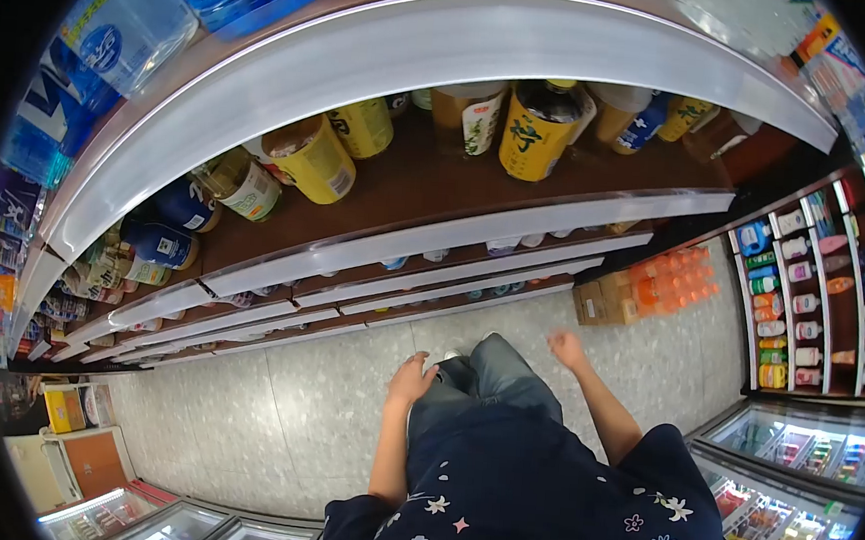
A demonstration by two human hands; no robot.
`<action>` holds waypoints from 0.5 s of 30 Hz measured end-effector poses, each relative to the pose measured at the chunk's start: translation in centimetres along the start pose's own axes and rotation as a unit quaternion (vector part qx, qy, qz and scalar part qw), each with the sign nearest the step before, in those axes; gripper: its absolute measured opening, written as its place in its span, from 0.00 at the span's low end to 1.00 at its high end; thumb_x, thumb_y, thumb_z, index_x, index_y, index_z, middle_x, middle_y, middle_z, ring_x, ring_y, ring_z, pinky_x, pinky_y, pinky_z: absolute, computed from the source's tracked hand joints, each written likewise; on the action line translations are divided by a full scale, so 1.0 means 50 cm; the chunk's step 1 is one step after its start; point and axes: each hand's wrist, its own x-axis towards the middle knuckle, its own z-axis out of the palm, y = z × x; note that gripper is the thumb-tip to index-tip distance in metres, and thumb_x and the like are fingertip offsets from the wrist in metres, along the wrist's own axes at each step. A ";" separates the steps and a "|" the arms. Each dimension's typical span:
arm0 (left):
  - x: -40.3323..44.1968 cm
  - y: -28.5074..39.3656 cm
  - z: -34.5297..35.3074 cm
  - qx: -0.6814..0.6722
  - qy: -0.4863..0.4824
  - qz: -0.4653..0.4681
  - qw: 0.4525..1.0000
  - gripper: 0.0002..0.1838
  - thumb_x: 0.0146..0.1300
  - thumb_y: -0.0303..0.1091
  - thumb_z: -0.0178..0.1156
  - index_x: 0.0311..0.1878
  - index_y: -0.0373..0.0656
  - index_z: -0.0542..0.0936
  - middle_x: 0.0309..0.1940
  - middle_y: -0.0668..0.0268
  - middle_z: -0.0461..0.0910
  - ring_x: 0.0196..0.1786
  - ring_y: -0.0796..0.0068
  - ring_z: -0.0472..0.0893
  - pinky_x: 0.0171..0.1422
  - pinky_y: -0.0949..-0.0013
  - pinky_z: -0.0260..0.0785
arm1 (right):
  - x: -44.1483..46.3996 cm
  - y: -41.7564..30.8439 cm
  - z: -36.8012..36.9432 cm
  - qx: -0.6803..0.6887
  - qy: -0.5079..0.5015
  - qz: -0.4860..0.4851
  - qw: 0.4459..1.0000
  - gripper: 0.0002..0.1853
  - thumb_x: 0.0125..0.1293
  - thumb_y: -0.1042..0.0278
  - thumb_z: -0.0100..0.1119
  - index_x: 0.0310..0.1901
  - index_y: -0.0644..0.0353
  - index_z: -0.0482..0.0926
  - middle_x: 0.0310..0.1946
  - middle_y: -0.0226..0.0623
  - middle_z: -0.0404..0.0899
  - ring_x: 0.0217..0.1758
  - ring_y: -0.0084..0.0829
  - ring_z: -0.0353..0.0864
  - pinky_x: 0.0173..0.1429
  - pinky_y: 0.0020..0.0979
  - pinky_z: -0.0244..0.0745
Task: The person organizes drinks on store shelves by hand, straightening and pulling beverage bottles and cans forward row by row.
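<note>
Head view | two hands: left hand point(409, 379) loosely unfurled; right hand point(567, 349) curled, grip unclear from here | four yellow-labelled bottles point(537, 142), one shelf point(413, 193); one dark-filled, yellow-capped

Before you, a brown shelf point(428, 191) (white strip along its edge) spans the upper frame, bearing yellow-labelled bottles point(537, 142) and, farther left, blue-labelled bottles point(161, 242). Right of centre, your grey floor point(231, 427) carries a brown carton point(604, 300) beside orange bottles point(671, 280).
</note>
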 end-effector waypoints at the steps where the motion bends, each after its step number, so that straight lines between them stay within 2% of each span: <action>1: 0.010 0.015 -0.002 -0.013 0.005 0.024 1.000 0.23 0.64 0.44 0.59 0.57 0.38 0.75 0.52 0.47 0.79 0.55 0.47 0.78 0.57 0.54 0.72 | 0.011 -0.044 -0.028 0.058 0.060 -0.001 0.997 0.18 0.63 0.62 0.60 0.52 0.60 0.78 0.27 0.40 0.83 0.29 0.31 0.83 0.38 0.32 0.77; 3: 0.036 0.038 -0.005 -0.031 0.019 0.059 0.998 0.23 0.64 0.44 0.60 0.56 0.37 0.75 0.51 0.47 0.80 0.55 0.48 0.79 0.57 0.55 0.72 | 0.034 -0.153 -0.095 0.091 0.140 -0.066 0.984 0.20 0.63 0.66 0.60 0.56 0.61 0.75 0.28 0.39 0.83 0.28 0.29 0.82 0.38 0.33 0.77; 5: 0.057 0.068 -0.012 -0.030 0.031 0.089 0.995 0.22 0.65 0.43 0.60 0.55 0.37 0.76 0.50 0.47 0.80 0.54 0.49 0.79 0.57 0.56 0.72 | 0.037 -0.273 -0.171 0.143 0.160 -0.137 0.967 0.21 0.64 0.69 0.60 0.59 0.62 0.73 0.30 0.38 0.82 0.30 0.27 0.82 0.38 0.30 0.76; 8: 0.063 0.112 -0.039 -0.011 0.050 0.114 0.992 0.21 0.65 0.42 0.59 0.55 0.36 0.76 0.50 0.48 0.80 0.54 0.48 0.79 0.57 0.56 0.72 | 0.063 -0.323 -0.227 0.143 0.154 -0.129 0.969 0.24 0.64 0.70 0.60 0.62 0.61 0.71 0.33 0.37 0.82 0.31 0.25 0.81 0.38 0.27 0.75; 11: 0.071 0.120 -0.051 -0.037 0.080 0.112 0.990 0.21 0.64 0.41 0.59 0.54 0.36 0.76 0.50 0.49 0.80 0.54 0.48 0.79 0.58 0.55 0.71 | 0.075 -0.360 -0.259 0.197 0.147 -0.141 0.959 0.24 0.65 0.70 0.60 0.62 0.60 0.70 0.34 0.40 0.82 0.30 0.29 0.83 0.34 0.31 0.79; 12: 0.069 0.114 -0.050 -0.049 0.093 0.109 0.989 0.21 0.64 0.41 0.59 0.54 0.35 0.76 0.50 0.49 0.80 0.54 0.48 0.79 0.58 0.55 0.71 | 0.090 -0.358 -0.263 0.174 0.163 -0.176 0.955 0.25 0.65 0.70 0.60 0.64 0.59 0.69 0.34 0.39 0.82 0.30 0.29 0.83 0.33 0.32 0.79; 15: 0.048 0.092 -0.034 -0.064 0.124 0.070 0.988 0.21 0.63 0.41 0.60 0.54 0.35 0.77 0.49 0.49 0.81 0.53 0.49 0.80 0.57 0.56 0.72 | 0.122 -0.351 -0.273 0.133 0.200 -0.186 0.953 0.24 0.65 0.70 0.60 0.63 0.59 0.69 0.32 0.39 0.80 0.29 0.29 0.82 0.33 0.33 0.79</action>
